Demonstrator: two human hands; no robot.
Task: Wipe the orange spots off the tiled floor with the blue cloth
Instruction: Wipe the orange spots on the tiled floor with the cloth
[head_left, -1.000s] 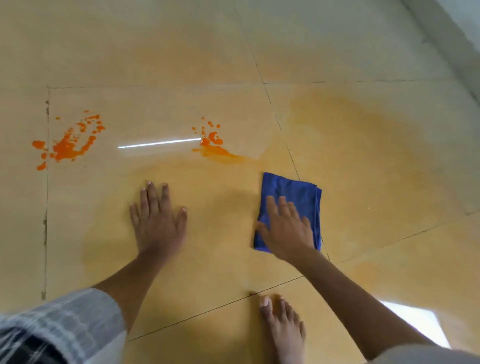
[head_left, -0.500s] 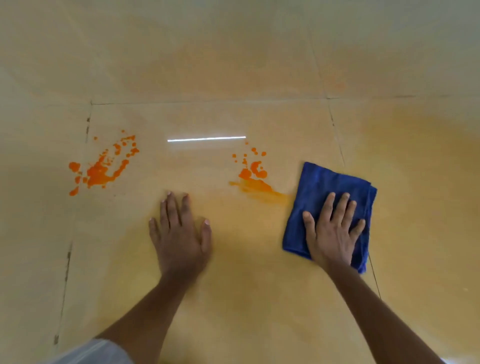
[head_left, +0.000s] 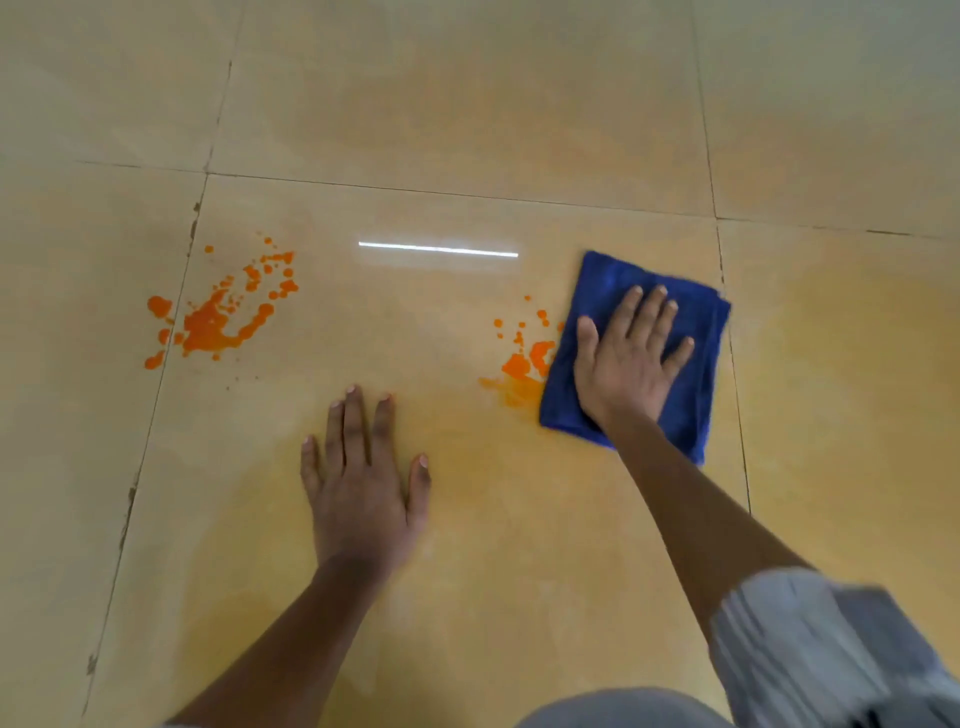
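Two orange patches are seen on the floor (head_left: 467, 130): far-left splatter (head_left: 218, 317) untouched across a grout line; smaller spots (head_left: 524, 361) mid-frame, touching the cloth's left edge, partly smeared. Left hand (head_left: 363, 483) is laid flat on the tile, fingers straight and close, nothing held; likely a brace. Right hand (head_left: 631, 358) is spread, palm down, pressing the cloth (head_left: 696, 364). Cloth is folded, judged soft, light, absorbent; best driven by flat palm pressure at its centre, not pinched. Glossy wet tile is judged slippery.
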